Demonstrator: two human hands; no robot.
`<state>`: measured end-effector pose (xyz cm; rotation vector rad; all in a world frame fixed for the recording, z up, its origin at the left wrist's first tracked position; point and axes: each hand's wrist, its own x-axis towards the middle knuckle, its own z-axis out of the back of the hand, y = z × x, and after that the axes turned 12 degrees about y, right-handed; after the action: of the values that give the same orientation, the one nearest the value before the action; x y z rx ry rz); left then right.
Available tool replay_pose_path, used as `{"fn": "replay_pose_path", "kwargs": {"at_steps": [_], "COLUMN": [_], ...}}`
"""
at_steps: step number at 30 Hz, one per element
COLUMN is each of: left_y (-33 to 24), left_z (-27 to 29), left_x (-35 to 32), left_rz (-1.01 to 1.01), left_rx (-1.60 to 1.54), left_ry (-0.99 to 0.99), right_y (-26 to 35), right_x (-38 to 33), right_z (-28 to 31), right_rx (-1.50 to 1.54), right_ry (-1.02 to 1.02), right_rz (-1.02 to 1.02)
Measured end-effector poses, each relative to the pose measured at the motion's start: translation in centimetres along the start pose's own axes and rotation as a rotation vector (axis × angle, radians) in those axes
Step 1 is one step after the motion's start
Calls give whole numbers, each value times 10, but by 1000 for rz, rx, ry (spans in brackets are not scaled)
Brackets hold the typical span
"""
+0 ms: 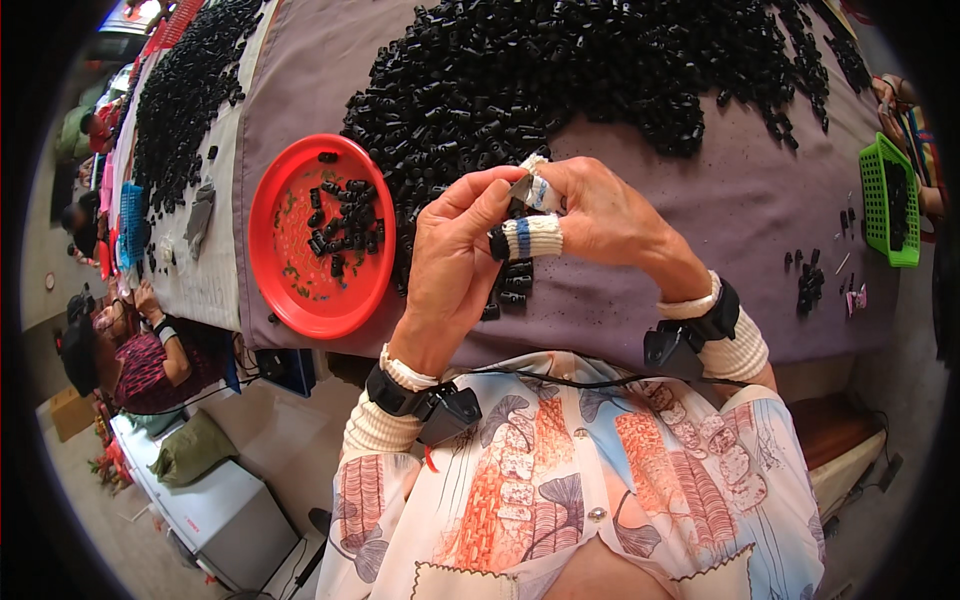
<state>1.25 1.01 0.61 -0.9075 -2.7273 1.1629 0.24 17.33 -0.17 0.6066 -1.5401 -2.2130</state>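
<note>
My left hand (450, 245) is closed, its thumb and forefinger pinched together in front of my chest. A small black plastic part (497, 243) shows beside its palm, partly hidden by the fingers. My right hand (605, 215) is bent in close to it, with white knitted finger sleeves (533, 237) striped in blue. A small grey blade-like piece (520, 188) sits between the fingertips of both hands, nearest the right thumb; its far end is covered. Below the hands, several loose black parts (513, 283) lie on the purple-grey cloth (640, 300).
A large heap of black parts (540, 75) spreads behind my hands. At left stands a red round tray (265, 240) with black parts in it. A green basket (878, 200) is at the far right, near another person's hand (930, 200). More people sit along the left.
</note>
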Motion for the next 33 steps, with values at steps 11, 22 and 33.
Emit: {"fn": "replay_pose_path", "kwargs": {"at_steps": [11, 22, 33], "left_y": [1, 1, 1], "left_z": [-1, 1, -4], "left_x": [0, 1, 1], "left_rz": [0, 7, -9], "left_rx": [36, -20, 12], "left_ry": [-34, -11, -33], "right_y": [3, -3, -1], "right_x": [-2, 0, -2], "right_z": [2, 1, 0], "right_rx": [1, 23, -32], "right_ry": [39, -1, 6], "right_rz": [9, 26, 22]}}
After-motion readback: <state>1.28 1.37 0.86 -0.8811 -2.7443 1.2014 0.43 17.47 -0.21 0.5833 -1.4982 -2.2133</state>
